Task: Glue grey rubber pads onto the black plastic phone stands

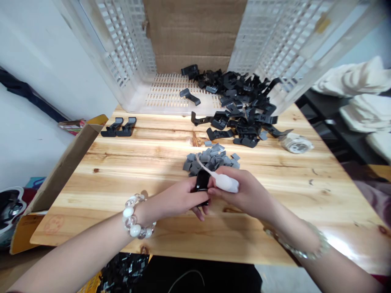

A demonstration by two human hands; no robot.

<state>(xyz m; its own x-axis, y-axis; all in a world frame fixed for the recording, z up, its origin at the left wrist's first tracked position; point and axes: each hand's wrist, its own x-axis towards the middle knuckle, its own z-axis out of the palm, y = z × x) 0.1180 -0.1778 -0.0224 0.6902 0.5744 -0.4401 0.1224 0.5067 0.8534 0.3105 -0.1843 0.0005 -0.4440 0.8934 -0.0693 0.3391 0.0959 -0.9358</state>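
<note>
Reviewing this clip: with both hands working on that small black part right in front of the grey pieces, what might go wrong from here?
1. The left hand pinches the black part only at its edges while the right hand presses a white tool on it; it may slip.
2. The grey pieces lie loose just beyond the hands; a nudge could scatter them.
3. The black clip pile spills from the crate and could mix with them.

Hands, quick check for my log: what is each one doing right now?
Left hand: closed on a black clip.
Right hand: closed on a white squeeze tube, its tip at the clip.
</note>
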